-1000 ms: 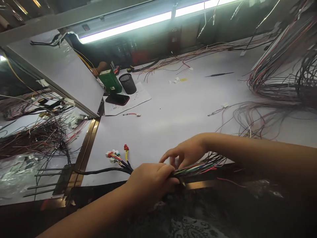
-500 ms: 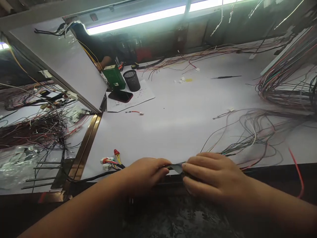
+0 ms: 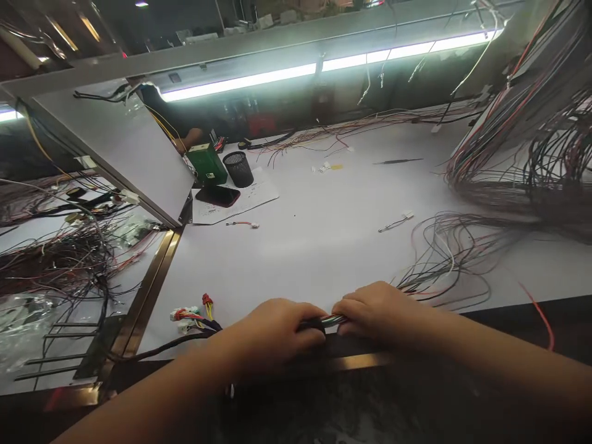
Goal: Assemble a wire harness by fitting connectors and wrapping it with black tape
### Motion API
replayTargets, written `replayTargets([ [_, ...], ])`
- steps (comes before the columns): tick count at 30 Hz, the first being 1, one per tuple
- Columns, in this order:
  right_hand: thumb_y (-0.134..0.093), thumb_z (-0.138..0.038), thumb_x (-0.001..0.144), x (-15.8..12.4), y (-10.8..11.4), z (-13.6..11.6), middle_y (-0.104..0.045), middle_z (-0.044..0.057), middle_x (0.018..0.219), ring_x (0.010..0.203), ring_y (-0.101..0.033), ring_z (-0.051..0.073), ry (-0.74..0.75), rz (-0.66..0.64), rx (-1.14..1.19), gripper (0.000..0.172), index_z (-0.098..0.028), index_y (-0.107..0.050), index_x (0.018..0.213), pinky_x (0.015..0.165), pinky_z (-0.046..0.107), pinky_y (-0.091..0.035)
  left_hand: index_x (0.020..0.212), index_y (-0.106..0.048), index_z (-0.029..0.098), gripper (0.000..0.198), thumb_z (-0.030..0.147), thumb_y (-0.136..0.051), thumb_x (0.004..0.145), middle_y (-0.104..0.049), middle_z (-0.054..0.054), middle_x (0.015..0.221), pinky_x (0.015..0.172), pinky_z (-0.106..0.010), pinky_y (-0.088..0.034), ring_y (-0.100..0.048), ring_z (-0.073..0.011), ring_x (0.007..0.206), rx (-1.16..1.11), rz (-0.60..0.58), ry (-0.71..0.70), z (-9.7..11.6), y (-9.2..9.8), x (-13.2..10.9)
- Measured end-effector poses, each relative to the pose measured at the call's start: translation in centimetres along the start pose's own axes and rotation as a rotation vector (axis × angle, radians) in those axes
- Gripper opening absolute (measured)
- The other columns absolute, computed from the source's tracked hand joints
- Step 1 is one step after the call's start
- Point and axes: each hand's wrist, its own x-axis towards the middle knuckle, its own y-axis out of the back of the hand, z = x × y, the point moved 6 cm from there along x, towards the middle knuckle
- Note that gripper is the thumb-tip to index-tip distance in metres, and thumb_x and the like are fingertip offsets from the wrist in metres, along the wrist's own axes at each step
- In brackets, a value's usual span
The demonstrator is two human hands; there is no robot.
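Note:
A wire harness (image 3: pixel 332 320) runs between my hands along the table's front edge. My left hand (image 3: pixel 284 324) is closed round its black-wrapped part, thumb and fingers pinching it. Close beside it, my right hand (image 3: pixel 370 308) grips the bare bundled wires, fingers curled over them. To the left, the harness ends in a red connector (image 3: pixel 206 300) and several white connectors (image 3: pixel 184 314). Loose wires (image 3: pixel 446 259) fan out over the table beyond my right hand. My palms hide part of the bundle.
A black mesh cup (image 3: pixel 238 169), a green box (image 3: pixel 206 165) and a phone (image 3: pixel 217 196) stand at the back left. Large wire bundles (image 3: pixel 499 179) crowd the right. Tweezers (image 3: pixel 398 161) and a short wire with a connector (image 3: pixel 395 222) lie on the white table (image 3: pixel 319 246).
My right hand, raised with a grey strip at its fingertips before, now grips the wires closer to my left hand. The strip no longer shows. The view has tilted upward.

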Motion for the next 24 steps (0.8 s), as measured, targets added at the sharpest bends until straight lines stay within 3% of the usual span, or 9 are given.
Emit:
replayTargets([
  [3,-0.048,-0.039,0.096,0.3,0.5,0.6,-0.066,0.002,0.08,0.068,-0.06,0.017,-0.021,-0.292,0.198,0.025,-0.021,-0.066,0.098,0.057,0.025,-0.037,0.117,-0.061,0.032,0.03,0.034,-0.048,0.09,-0.072,-0.001,0.096,0.075,-0.031,-0.048,-0.065,-0.0195,0.085,0.136,0.035,-0.048,-0.2,-0.7,-0.4],
  [5,-0.046,-0.043,0.096,0.4,1.2,0.8,-0.064,0.002,0.076,0.064,-0.057,0.017,-0.065,-0.379,0.25,0.031,-0.021,-0.066,0.095,0.053,0.025,-0.034,0.119,-0.059,0.033,0.031,0.032,-0.047,0.091,-0.072,-0.001,0.096,0.075,-0.031,-0.049,-0.065,-0.0196,0.086,0.197,0.07,-0.052,-0.3,-0.7,-0.8],
  [10,-0.035,-0.045,0.098,1.5,1.8,1.3,-0.061,0.004,0.073,0.062,-0.053,0.016,-0.067,-0.453,0.345,0.042,-0.018,-0.066,0.089,0.056,0.026,-0.037,0.117,-0.059,0.032,0.029,0.034,-0.045,0.092,-0.067,-0.002,0.094,0.07,-0.036,-0.051,-0.065,-0.0218,0.079,0.403,0.184,0.036,-0.3,-0.3,-1.7],
  [14,-0.045,-0.035,0.095,4.4,0.6,1.5,-0.064,0.005,0.096,0.08,-0.058,0.016,-0.064,-0.475,0.559,0.032,-0.019,-0.059,0.119,0.071,0.026,-0.044,0.114,-0.058,0.026,0.029,0.033,-0.038,0.094,-0.066,-0.004,0.091,0.066,-0.04,-0.052,-0.065,-0.0238,0.075,0.451,0.238,0.028,0.1,-1.1,-1.7],
  [16,-0.057,-0.028,0.087,6.0,-0.6,0.4,-0.063,0.003,0.108,0.088,-0.058,0.016,0.027,-0.506,0.602,0.045,-0.024,-0.051,0.131,0.075,0.026,-0.044,0.118,-0.055,0.024,0.029,0.031,-0.039,0.094,-0.068,-0.005,0.094,0.067,-0.04,-0.053,-0.067,-0.0247,0.079,0.428,0.267,-0.019,0.3,-1.4,-1.6],
  [19,-0.06,-0.021,0.082,7.2,-2.4,-1.0,-0.065,-0.001,0.102,0.088,-0.058,0.016,0.112,-0.598,0.641,0.036,-0.025,-0.06,0.118,0.072,0.024,-0.043,0.118,-0.053,0.025,0.028,0.029,-0.045,0.092,-0.07,-0.004,0.097,0.069,-0.036,-0.052,-0.067,-0.023,0.082,0.37,0.274,-0.068,0.1,-1.6,-1.6],
  [22,-0.057,-0.016,0.08,7.3,-2.0,0.3,-0.066,-0.002,0.085,0.074,-0.057,0.014,0.034,-0.44,0.489,0.024,-0.022,-0.065,0.102,0.063,0.023,-0.041,0.105,-0.057,0.027,0.018,0.033,-0.052,0.089,-0.071,0.001,0.089,0.064,-0.032,-0.049,-0.067,-0.021,0.076,0.305,0.215,-0.003,-1.0,-1.8,-1.9],
  [24,-0.055,-0.012,0.082,6.5,0.3,1.7,-0.065,-0.002,0.078,0.065,-0.055,0.012,-0.034,-0.186,0.351,0.021,-0.021,-0.063,0.099,0.059,0.022,-0.039,0.109,-0.055,0.027,0.024,0.039,-0.053,0.088,-0.071,0.001,0.087,0.063,-0.032,-0.047,-0.066,-0.0217,0.074,0.254,0.208,0.062,-1.7,-1.6,-2.0],
])
